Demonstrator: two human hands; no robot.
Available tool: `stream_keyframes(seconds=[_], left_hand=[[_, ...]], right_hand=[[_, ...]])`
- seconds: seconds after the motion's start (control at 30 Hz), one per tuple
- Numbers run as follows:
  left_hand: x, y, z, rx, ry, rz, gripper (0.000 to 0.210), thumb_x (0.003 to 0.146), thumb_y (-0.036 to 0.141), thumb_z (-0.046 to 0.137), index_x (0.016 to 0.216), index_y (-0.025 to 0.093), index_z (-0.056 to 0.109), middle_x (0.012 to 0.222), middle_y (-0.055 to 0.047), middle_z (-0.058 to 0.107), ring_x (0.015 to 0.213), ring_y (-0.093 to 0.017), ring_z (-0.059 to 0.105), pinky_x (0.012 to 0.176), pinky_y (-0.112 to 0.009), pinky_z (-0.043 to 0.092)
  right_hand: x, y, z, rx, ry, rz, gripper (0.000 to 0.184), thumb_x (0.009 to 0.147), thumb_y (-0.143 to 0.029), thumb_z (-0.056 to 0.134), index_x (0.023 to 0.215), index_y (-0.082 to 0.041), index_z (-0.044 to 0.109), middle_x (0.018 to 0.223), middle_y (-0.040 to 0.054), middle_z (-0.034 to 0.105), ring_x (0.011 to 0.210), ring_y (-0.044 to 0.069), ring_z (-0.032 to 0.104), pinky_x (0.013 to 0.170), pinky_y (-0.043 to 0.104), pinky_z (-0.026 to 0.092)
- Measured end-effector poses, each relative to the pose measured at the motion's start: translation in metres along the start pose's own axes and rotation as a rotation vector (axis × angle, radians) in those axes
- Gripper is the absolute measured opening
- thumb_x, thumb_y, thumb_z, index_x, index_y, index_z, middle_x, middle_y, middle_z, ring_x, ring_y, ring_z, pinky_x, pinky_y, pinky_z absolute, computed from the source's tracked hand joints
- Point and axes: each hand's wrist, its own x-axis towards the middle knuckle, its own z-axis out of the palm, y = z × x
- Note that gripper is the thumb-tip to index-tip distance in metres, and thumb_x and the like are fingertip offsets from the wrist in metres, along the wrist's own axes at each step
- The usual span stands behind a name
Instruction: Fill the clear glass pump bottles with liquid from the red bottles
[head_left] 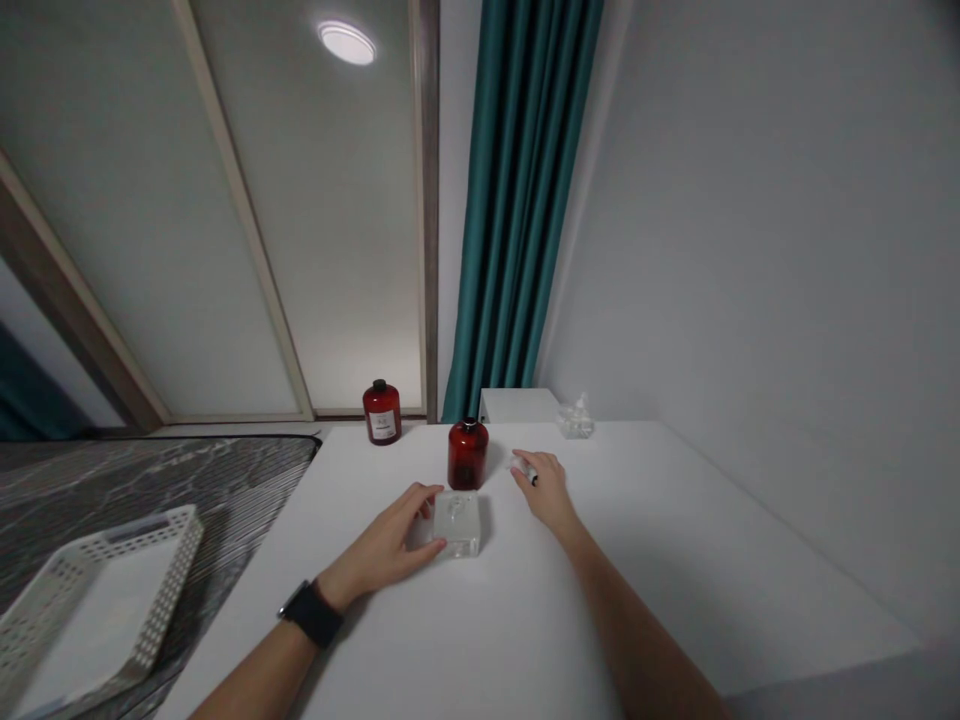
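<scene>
My left hand [394, 538], with a dark watch [311, 612] on its wrist, grips the left side of a clear, square, glass-like container [457, 522] on the white table. Thumb and fingers lie at its near and far corners. Just behind the container stands a dark red bottle [467, 458] with a black neck, upright and apart from both hands. To the right of the bottle, my right hand [546, 487] pinches a small white object with a black end [528, 471], low over the tabletop. Its exact kind is too small to make out.
Another red bottle [382, 412] with a white label stands at the table's back left. A white box [517, 404] and a clear faceted glass piece [576, 418] are at the back right. Left of the table [517, 640] sits a white perforated basket [161, 570]. A wall borders the right.
</scene>
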Motion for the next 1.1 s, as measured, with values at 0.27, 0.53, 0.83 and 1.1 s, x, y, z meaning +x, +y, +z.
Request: stream_keyframes(seconds=[0.27,0.53,0.83,1.1], left_hand=[[-0.001,0.001,0.0,-0.012,0.013,0.004,0.052,0.086,0.025,0.063,0.134,0.019,0.043,0.112,-0.009,0.056,0.097,-0.024,0.058,0.088,-0.039,0.05],[-0.002,0.002,-0.001,-0.019,0.027,-0.005,0.054,0.084,0.026,0.065,0.133,0.018,0.045,0.11,-0.009,0.057,0.095,-0.024,0.058,0.087,-0.04,0.051],[-0.002,0.009,-0.004,-0.041,0.018,0.001,0.054,0.084,0.028,0.065,0.133,0.017,0.046,0.111,-0.009,0.057,0.095,-0.023,0.058,0.087,-0.038,0.051],[-0.003,0.007,-0.003,-0.043,0.022,-0.002,0.054,0.082,0.027,0.068,0.131,0.018,0.047,0.109,-0.008,0.057,0.094,-0.022,0.059,0.087,-0.037,0.051]], right_hand=[[-0.016,-0.046,0.001,0.359,0.023,0.077,0.033,0.088,-0.041,0.06,0.113,-0.021,0.067,0.102,0.0079,0.071,0.095,0.024,0.064,0.087,0.038,0.049],[-0.021,-0.062,0.008,1.041,-0.1,0.362,0.043,0.077,-0.049,0.074,0.109,-0.022,0.065,0.084,0.0013,0.073,0.076,0.017,0.065,0.074,0.031,0.052],[-0.019,-0.076,0.001,1.166,-0.064,0.323,0.039,0.074,-0.04,0.08,0.106,-0.025,0.062,0.098,0.0043,0.076,0.09,0.02,0.07,0.087,0.038,0.055],[-0.007,-0.097,-0.002,1.092,-0.034,0.214,0.038,0.08,-0.039,0.076,0.113,-0.025,0.062,0.112,0.0072,0.074,0.109,0.023,0.067,0.099,0.041,0.051]])
